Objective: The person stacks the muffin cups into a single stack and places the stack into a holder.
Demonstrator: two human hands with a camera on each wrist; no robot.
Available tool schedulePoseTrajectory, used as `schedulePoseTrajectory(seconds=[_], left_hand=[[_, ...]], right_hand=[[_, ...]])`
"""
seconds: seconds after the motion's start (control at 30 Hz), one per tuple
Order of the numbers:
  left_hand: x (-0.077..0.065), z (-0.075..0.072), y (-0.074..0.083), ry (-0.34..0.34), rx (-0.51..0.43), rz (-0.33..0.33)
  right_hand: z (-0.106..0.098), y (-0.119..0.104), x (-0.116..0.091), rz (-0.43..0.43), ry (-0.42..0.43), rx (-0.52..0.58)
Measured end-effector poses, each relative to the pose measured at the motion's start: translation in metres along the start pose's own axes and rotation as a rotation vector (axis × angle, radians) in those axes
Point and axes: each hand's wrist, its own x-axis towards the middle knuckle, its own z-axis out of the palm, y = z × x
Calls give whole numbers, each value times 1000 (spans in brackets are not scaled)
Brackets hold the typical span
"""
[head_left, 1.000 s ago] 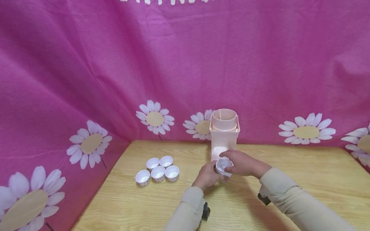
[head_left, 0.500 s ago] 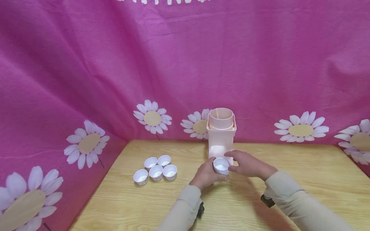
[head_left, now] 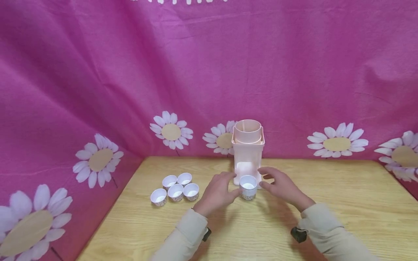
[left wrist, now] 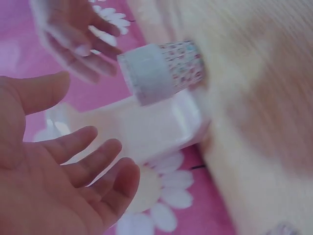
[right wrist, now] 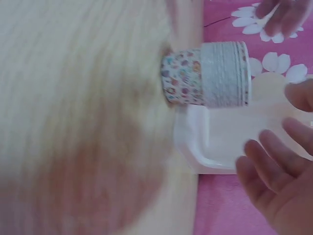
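A nested stack of paper baking cups (head_left: 248, 188), white-rimmed with a colourful print on the lowest one, stands upright on the table in front of the pale pink dispenser (head_left: 249, 152). My left hand (head_left: 217, 194) is left of the stack, fingers spread and apart from it in the left wrist view. To the right, my right hand (head_left: 282, 188) has its fingers relaxed, with a gap to the stack (right wrist: 205, 76) in the right wrist view. Neither hand holds anything.
Several single baking cups (head_left: 175, 192) stand in a cluster on the left of the wooden table (head_left: 130, 224). A pink cloth (head_left: 202, 72) with daisies hangs behind the table and along its left side.
Earlier the left hand held the stack, with the right fingers at its rim. Now the stack stands on the table, and the left hand has let go and drawn back left.
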Motion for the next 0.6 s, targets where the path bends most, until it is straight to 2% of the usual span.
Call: schedulePoseTrajectory(seconds=[0.1,0.23,0.4,0.6], left_hand=[[-5,-12,-1,8,7,29],[-5,-24,-8,24,4,33],[-4,-28,-20,-7,-1,28],[-7,-35,-37,-50,26,-13]], right_hand=[[5,5,-4,18,33,51],[16,9,-6,45,-3,88],[35,8,-4,115,-8,88],[52,6,1,188,29,159]])
